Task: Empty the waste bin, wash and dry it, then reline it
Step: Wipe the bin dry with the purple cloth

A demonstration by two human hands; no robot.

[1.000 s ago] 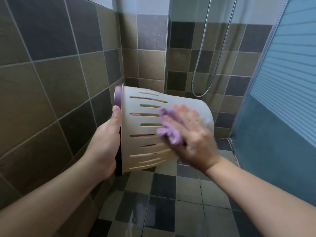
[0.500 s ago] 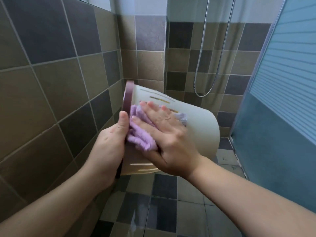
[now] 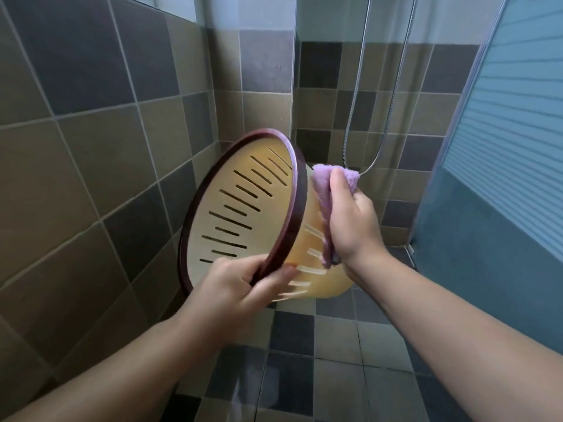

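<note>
**Bin on its side, mouth to the left hand, cloth on the outer wall**

The bin is held up in the air in front of the person, above the tiled floor of the shower corner. It lies tipped over: its long axis runs from the dark rim, which faces the person and leans toward the left wall, back and down to the base on the far right. The open mouth shows the slotted inside, with nothing in it.

The left hand grips the lowest part of the rim, fingers curled inside the mouth and thumb on the outside wall. The right hand is on the other side of the bin, against the outer wall just behind the rim, its fingers closed round a bunched purple cloth that touches the wall.

I judge this to be the drying step. The mouth opens toward the left hand's side, so the cloth hand, now outside and to the right, would have to come round the rim to reach the inside. A shower hose hangs behind.
</note>
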